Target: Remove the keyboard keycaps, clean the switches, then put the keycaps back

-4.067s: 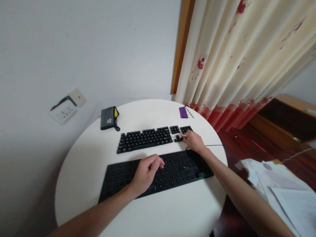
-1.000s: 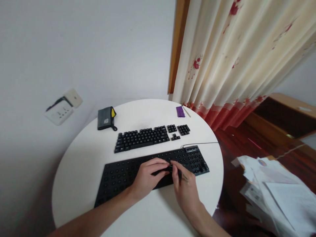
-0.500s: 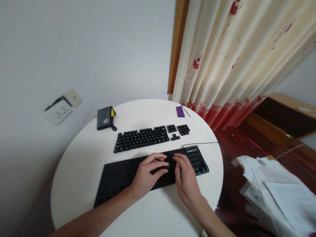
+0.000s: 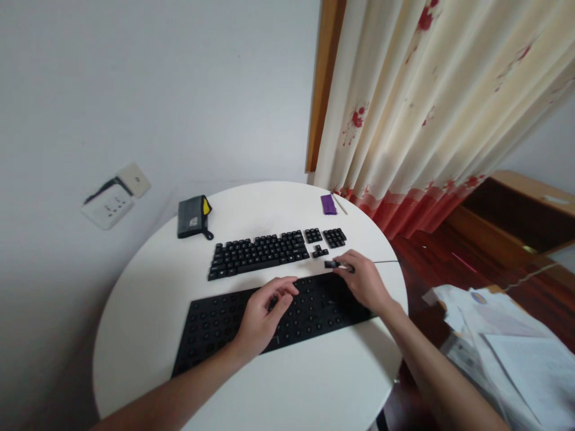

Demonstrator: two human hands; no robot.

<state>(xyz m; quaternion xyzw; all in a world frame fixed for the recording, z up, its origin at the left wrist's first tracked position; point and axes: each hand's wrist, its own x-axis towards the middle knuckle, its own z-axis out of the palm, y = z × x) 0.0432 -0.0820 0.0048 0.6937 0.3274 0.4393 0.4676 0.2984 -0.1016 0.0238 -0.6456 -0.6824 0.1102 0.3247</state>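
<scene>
A black keyboard base (image 4: 211,326) with its keycaps stripped off lies on the round white table (image 4: 287,389). Behind it the removed keycaps (image 4: 260,251) sit laid out in keyboard order. My left hand (image 4: 265,314) rests on the middle of the base, fingers loosely curled, holding nothing I can see. My right hand (image 4: 366,281) is over the base's right end, pinching a small black keycap (image 4: 331,264) with a thin metal puller, just in front of the laid-out arrow-key caps (image 4: 320,252).
A grey and yellow pouch (image 4: 193,216) lies at the table's back left. A purple item (image 4: 328,204) and a thin stick lie at the back edge by the curtain (image 4: 426,120). A cable (image 4: 386,261) runs off right. Papers (image 4: 503,341) lie lower right.
My right hand left the middle of the base, where it met the left hand, and moved up and right toward the laid-out caps, carrying a keycap. The left hand stayed.
</scene>
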